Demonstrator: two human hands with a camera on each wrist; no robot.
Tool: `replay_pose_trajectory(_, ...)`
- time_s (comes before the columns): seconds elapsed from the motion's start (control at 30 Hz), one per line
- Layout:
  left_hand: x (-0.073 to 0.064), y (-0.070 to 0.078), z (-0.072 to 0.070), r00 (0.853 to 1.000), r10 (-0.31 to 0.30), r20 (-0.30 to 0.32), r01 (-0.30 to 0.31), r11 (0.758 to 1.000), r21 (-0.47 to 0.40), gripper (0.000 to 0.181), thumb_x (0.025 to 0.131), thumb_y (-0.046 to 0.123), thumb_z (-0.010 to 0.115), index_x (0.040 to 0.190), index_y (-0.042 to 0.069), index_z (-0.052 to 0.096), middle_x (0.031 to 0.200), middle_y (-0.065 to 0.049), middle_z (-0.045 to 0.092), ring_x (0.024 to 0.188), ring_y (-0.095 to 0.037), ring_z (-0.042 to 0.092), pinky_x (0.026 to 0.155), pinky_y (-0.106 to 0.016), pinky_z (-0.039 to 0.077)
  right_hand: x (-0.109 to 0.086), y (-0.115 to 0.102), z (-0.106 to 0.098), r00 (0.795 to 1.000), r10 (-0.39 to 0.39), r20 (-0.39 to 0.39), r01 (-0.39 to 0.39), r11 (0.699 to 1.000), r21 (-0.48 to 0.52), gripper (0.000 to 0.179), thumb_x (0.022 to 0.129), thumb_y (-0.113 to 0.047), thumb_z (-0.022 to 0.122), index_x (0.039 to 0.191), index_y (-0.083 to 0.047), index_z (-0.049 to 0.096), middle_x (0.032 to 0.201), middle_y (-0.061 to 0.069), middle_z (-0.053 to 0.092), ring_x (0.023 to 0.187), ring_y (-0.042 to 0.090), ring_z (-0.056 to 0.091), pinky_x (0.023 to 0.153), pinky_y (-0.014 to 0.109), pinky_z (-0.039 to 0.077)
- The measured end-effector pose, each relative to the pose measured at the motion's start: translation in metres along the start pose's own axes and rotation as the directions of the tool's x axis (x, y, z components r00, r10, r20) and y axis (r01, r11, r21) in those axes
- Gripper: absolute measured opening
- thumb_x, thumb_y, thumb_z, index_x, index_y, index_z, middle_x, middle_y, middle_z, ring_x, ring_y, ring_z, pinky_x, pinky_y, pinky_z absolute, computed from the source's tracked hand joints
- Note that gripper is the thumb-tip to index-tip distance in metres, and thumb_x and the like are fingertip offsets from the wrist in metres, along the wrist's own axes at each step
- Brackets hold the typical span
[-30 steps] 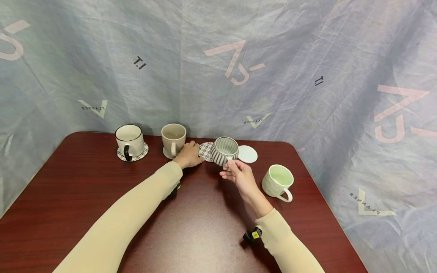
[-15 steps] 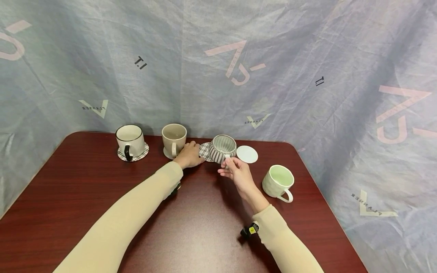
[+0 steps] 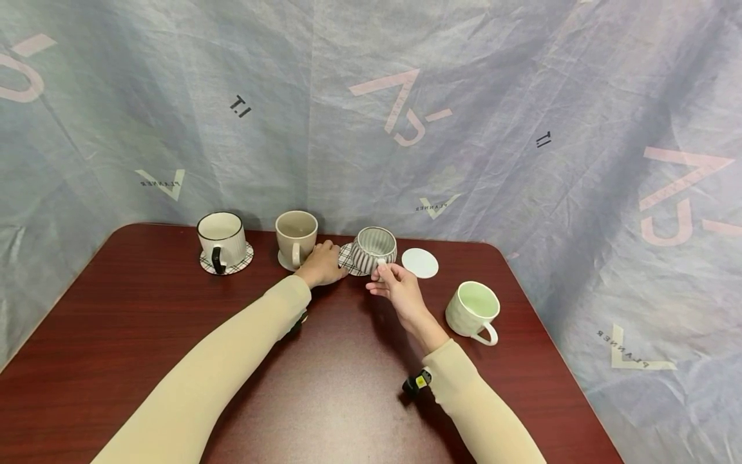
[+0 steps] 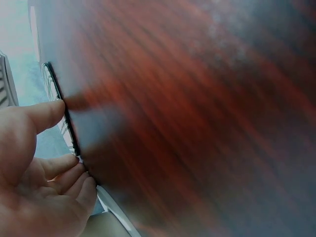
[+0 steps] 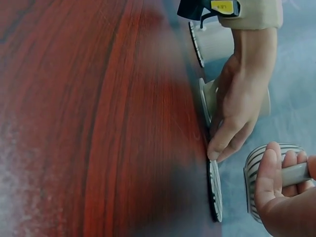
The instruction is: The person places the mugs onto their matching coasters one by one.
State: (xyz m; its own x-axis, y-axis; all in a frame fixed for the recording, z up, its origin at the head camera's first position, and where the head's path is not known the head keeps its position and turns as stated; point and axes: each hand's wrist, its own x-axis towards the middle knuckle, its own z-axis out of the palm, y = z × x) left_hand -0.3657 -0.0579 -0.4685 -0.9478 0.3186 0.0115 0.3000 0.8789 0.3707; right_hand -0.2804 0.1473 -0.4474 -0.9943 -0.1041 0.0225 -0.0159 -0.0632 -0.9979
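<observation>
My right hand (image 3: 403, 295) pinches the handle of a round grey-and-white striped mug (image 3: 365, 255) between thumb and fingers. In the right wrist view the striped mug (image 5: 252, 170) is held upright, a gap showing between its base and a checkered coaster (image 5: 215, 192). In the head view the mug overlaps much of that coaster (image 3: 346, 259). My left hand (image 3: 321, 265) holds the coaster's left edge, its thumb and fingertips at the rim in the left wrist view. Right beside the left hand stands a beige mug (image 3: 295, 237) on a light coaster (image 3: 283, 262).
A white ribbed mug (image 3: 223, 240) with a black handle stands on another checkered coaster (image 3: 244, 259) at the left. To the right lie a bare white coaster (image 3: 420, 263) and a pale green mug (image 3: 471, 312) on the dark red table (image 3: 324, 386). A printed grey cloth (image 3: 266, 129) hangs behind.
My right hand has carried the striped mug leftward and slightly back, further over the checkered coaster, and the white coaster is now fully exposed. The left hand has stayed in place.
</observation>
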Motion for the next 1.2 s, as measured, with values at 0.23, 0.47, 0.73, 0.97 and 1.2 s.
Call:
replay_pose_trajectory(0.23, 0.002, -0.002, 0.002, 1.000, 0.005, -0.002, -0.005, 1.000, -0.008, 0.063, 0.099, 0.028, 0.071, 0.144, -0.011, 0.052, 0.143, -0.027, 0.052, 0.134, -0.046, 0.049, 0.116, -0.053, 0.041, 0.009, 0.003, 0.005, 1.000, -0.013, 0.012, 0.013, 1.000, 0.001, 0.028, 0.112, -0.012, 0.053, 0.108, 0.014, 0.061, 0.093, 0.006, 0.064, 0.080, 0.015, 0.075, 0.077, 0.028, 0.062)
replay_pose_trajectory(0.47, 0.002, -0.002, 0.002, 1.000, 0.013, -0.002, -0.013, 1.000, 0.000, 0.062, 0.098, 0.027, 0.070, 0.143, -0.012, 0.053, 0.141, -0.027, 0.052, 0.131, -0.046, 0.049, 0.116, -0.053, 0.040, 0.015, 0.006, 0.007, 1.000, -0.018, 0.015, 0.018, 1.000, -0.020, 0.029, 0.113, -0.014, 0.052, 0.108, 0.013, 0.062, 0.101, 0.017, 0.065, 0.080, 0.014, 0.075, 0.079, 0.028, 0.062)
replay_pose_trajectory(0.73, 0.000, -0.001, 0.000, 1.000, 0.014, -0.008, -0.014, 1.000, 0.006, 0.063, 0.097, 0.028, 0.070, 0.141, -0.013, 0.053, 0.139, -0.027, 0.053, 0.131, -0.046, 0.050, 0.115, -0.053, 0.041, 0.019, 0.007, 0.008, 1.000, -0.015, 0.012, 0.015, 1.000, -0.021, 0.032, 0.113, -0.012, 0.052, 0.113, 0.019, 0.059, 0.105, 0.024, 0.064, 0.081, 0.016, 0.074, 0.078, 0.027, 0.062)
replay_pose_trajectory(0.97, 0.001, -0.001, 0.000, 1.000, 0.009, 0.003, -0.009, 1.000, 0.016, 0.063, 0.099, 0.029, 0.070, 0.143, -0.013, 0.052, 0.142, -0.027, 0.052, 0.133, -0.045, 0.049, 0.117, -0.052, 0.040, 0.024, 0.009, 0.008, 1.000, -0.024, 0.006, 0.024, 0.999, -0.036, 0.030, 0.113, -0.012, 0.051, 0.111, 0.016, 0.062, 0.107, 0.026, 0.064, 0.083, 0.017, 0.075, 0.079, 0.028, 0.062)
replay_pose_trajectory(1.2, 0.004, -0.002, 0.002, 1.000, 0.003, 0.025, -0.003, 1.000, 0.011, 0.065, 0.100, 0.029, 0.069, 0.146, -0.013, 0.049, 0.144, -0.028, 0.049, 0.135, -0.045, 0.046, 0.118, -0.053, 0.037, 0.030, 0.014, 0.010, 1.000, -0.017, 0.000, 0.017, 1.000, -0.027, 0.028, 0.113, -0.012, 0.051, 0.107, 0.012, 0.063, 0.103, 0.019, 0.065, 0.084, 0.019, 0.076, 0.080, 0.029, 0.063)
